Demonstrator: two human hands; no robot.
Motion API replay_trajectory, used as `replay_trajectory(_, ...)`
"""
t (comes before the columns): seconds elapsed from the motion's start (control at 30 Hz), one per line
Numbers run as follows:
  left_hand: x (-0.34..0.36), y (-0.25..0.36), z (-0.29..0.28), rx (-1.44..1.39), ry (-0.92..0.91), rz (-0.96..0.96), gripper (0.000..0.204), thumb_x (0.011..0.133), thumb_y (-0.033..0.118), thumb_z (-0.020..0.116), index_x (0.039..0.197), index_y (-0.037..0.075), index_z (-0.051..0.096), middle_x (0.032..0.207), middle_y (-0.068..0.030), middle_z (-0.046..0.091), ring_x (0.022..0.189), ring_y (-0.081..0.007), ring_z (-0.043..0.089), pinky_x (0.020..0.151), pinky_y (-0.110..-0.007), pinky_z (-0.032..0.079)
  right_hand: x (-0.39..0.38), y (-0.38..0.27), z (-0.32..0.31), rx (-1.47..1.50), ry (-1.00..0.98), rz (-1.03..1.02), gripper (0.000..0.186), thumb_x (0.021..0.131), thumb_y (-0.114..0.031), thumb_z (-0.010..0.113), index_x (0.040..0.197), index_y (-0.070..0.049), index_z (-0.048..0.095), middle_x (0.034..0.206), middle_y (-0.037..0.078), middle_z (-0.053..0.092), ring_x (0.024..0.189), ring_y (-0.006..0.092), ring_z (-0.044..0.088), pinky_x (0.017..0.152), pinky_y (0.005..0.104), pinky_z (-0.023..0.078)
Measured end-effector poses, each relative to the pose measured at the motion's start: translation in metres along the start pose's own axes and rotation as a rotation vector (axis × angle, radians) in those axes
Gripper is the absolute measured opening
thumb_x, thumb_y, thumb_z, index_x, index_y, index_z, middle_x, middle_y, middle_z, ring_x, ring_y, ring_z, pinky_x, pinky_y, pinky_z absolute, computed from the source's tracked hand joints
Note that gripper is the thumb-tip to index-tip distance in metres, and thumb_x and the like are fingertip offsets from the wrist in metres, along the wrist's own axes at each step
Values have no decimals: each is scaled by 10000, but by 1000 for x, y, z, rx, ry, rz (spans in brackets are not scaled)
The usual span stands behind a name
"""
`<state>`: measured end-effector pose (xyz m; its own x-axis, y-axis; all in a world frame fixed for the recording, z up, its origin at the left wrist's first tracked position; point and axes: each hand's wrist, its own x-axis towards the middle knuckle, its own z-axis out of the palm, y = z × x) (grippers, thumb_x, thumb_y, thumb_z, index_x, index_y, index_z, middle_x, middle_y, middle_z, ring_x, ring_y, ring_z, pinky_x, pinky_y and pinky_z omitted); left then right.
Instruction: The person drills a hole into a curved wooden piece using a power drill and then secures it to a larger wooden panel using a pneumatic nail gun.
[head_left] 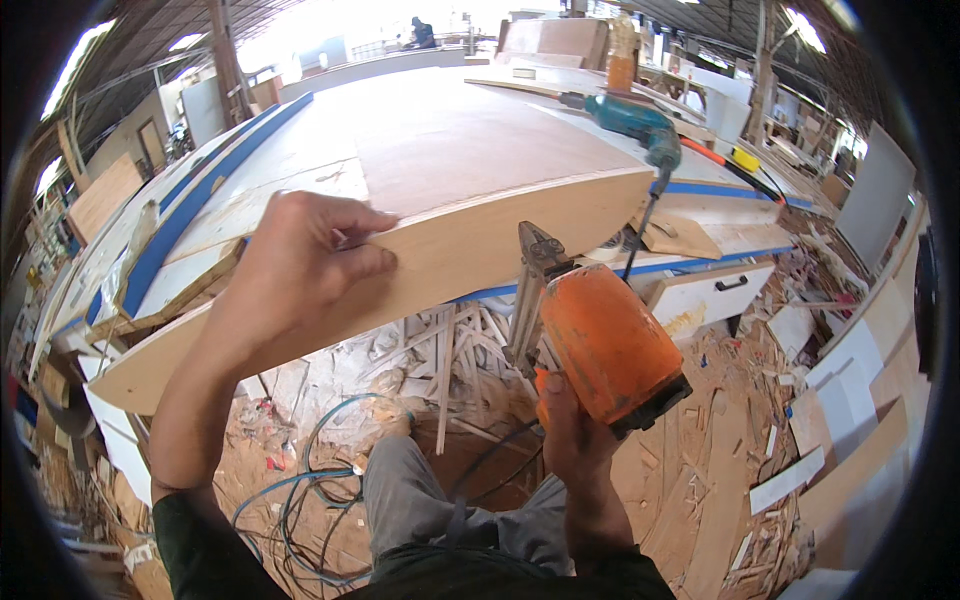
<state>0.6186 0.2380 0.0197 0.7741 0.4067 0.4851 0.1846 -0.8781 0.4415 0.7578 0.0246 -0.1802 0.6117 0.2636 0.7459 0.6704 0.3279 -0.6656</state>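
Observation:
My left hand [295, 250] is closed on the upper edge of a long pale wooden strip [455, 250], its thumb on the front face and its curled fingers at the top. This strip stands on edge along the near side of a flat wooden panel [470, 165] on the workbench. An orange nail gun [612, 345] is in my right hand [580, 435], with the fingers wrapped round its handle. The gun's nose points up and away, close to the strip's front face right of its middle. Whether the nose touches the wood I cannot tell.
A teal power drill [635, 125] lies at the panel's far right corner, its cord hanging down past the strip. A bottle [621, 60] stands behind it. Blue-edged boards [215, 170] lie at left. Wood scraps [440, 355] and a looped hose [300, 500] lie below.

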Motion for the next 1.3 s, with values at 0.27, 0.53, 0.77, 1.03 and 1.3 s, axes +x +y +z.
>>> replay_trajectory(0.27, 1, 6, -5, 29, -36, -31, 322, 800, 51, 814, 1114, -8, 775, 839, -122, 762, 710, -129, 634, 676, -306, 525, -5, -9, 26, -353, -188, -60, 131, 1013, -103, 599, 1077, 6, 636, 914, 38, 568, 779, 128, 496, 656, 288, 424)
replay_trajectory(0.53, 4, -6, -5, 42, -12, 39, 327, 798, 89, 832, 1103, -14, 775, 830, -123, 752, 699, -147, 642, 652, -320, 526, -7, -16, 37, -125, -286, 166, 126, 1026, -86, 584, 1107, 6, 614, 878, 30, 527, 771, 139, 478, 684, 313, 442)
replay_trajectory(0.77, 5, -8, -6, 56, -23, 37, 332, 796, 112, 852, 1099, -2, 780, 816, -110, 740, 684, -156, 624, 655, -333, 525, -3, -26, 58, 25, -92, 88, 112, 1012, -67, 595, 1086, 12, 624, 910, 30, 554, 784, 136, 512, 678, 297, 441)
replay_trajectory(1.03, 7, -7, -9, 67, -49, 15, 322, 803, 115, 855, 1099, 11, 783, 812, -101, 740, 676, -153, 624, 647, -335, 526, 4, -26, 57, -178, -187, -104, 103, 1021, -87, 589, 1077, -6, 620, 808, -6, 526, 663, 72, 458, 576, 244, 380)
replay_trajectory(1.3, 9, -11, -10, 32, -68, 18, 305, 814, 102, 843, 1096, 3, 780, 830, -113, 758, 693, -150, 659, 638, -329, 534, -10, -22, 59, 10, -189, 165, 211, 1027, -56, 567, 1226, -1, 524, 799, -12, 502, 662, 62, 450, 576, 226, 369)
